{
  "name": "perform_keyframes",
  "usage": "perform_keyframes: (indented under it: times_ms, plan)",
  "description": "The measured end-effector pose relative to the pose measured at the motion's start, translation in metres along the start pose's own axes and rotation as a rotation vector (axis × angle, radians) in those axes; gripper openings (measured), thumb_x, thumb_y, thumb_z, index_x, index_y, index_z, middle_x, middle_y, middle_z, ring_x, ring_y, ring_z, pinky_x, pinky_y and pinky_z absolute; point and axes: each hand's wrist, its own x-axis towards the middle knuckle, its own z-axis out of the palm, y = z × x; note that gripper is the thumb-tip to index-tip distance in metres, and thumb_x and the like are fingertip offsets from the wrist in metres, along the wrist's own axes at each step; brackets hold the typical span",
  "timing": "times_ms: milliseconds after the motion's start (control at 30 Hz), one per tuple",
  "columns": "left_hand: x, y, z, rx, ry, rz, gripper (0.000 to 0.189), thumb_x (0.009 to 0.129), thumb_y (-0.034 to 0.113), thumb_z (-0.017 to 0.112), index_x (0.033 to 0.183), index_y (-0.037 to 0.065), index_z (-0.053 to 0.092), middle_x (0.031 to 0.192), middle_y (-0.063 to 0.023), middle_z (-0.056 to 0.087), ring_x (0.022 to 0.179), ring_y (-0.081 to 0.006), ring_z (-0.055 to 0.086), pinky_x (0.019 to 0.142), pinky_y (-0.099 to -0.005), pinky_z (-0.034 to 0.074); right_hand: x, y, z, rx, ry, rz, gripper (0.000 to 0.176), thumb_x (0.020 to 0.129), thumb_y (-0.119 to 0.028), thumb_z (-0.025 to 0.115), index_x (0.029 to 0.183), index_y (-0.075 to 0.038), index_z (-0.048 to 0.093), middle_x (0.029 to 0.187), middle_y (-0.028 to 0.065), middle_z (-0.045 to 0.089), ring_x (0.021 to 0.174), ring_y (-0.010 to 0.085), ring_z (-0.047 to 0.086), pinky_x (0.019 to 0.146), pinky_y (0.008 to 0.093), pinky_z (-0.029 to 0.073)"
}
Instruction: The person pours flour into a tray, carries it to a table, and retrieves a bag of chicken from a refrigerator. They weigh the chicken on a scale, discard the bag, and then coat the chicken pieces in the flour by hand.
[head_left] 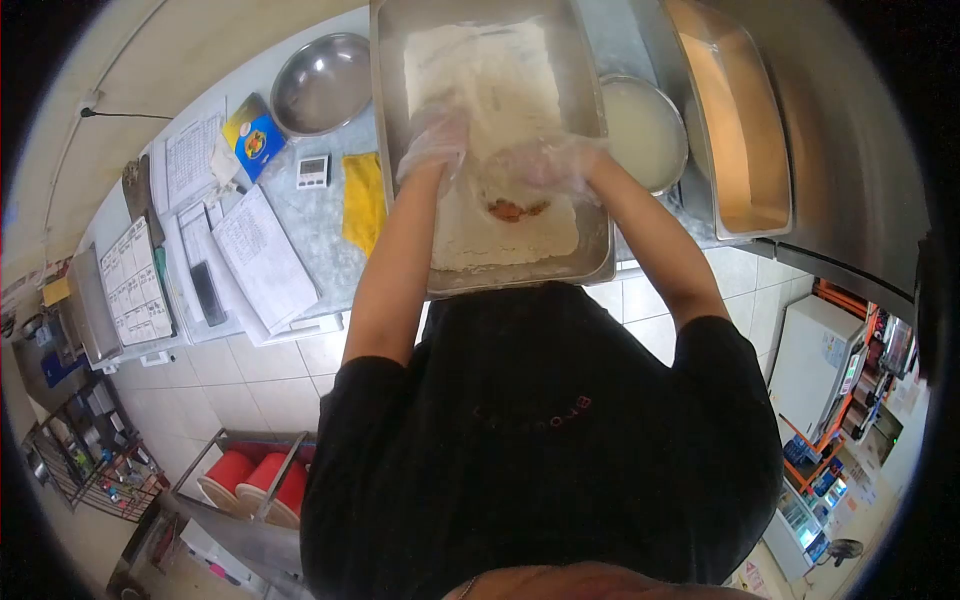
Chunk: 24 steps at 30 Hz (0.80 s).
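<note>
A deep metal tray (pixel 606 150) holds a broad layer of pale flour (pixel 480 50). My left hand (pixel 438 138), in a clear plastic glove, is at the tray's left side, touching the flour; its fingers are blurred and partly sunk in it. From the right reaches my right hand (pixel 550 165), gloved the same way, its fingers stretched out low over the flour and smeared at the tips. Just below the right hand lies a patch of reddish-brown powder (pixel 515 210). Nothing distinct shows in either hand.
Right of the tray stands a round bowl of cloudy liquid (pixel 645 135), then a long metal pan (pixel 745 130). To the left are a steel bowl (pixel 322 85), a yellow cloth (pixel 362 200), a digital timer (pixel 313 171), a blue-and-yellow packet (pixel 255 137), papers (pixel 262 260) and a phone (pixel 207 292).
</note>
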Motion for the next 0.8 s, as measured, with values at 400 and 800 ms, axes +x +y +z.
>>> perform_keyframes:
  times_ms: [400, 800]
  plan:
    - [-0.088, 0.097, -0.079, -0.184, -0.765, -0.044, 0.034, 0.087, 0.016, 0.058, 0.118, 0.006, 0.068, 0.115, -0.0218, 0.069, 0.109, -0.0360, 0.067, 0.092, -0.0419, 0.055, -0.040, -0.062, 0.046, 0.276, 0.057, 0.504, 0.055, 0.090, -0.026, 0.063, 0.138, -0.003, 0.052, 0.140, 0.0290, 0.052, 0.130, 0.0352, 0.055, 0.105, 0.0467, 0.046]
    - [-0.120, 0.102, -0.019, -0.047, -0.461, -0.171, 0.032, 0.089, 0.014, 0.061, 0.119, 0.004, 0.065, 0.103, -0.0180, 0.071, 0.097, -0.0369, 0.069, 0.083, -0.0432, 0.057, -0.041, -0.080, 0.068, 0.088, 0.086, 0.508, 0.050, 0.091, -0.021, 0.056, 0.134, 0.004, 0.053, 0.120, 0.0265, 0.066, 0.109, 0.0399, 0.066, 0.091, 0.0459, 0.054]
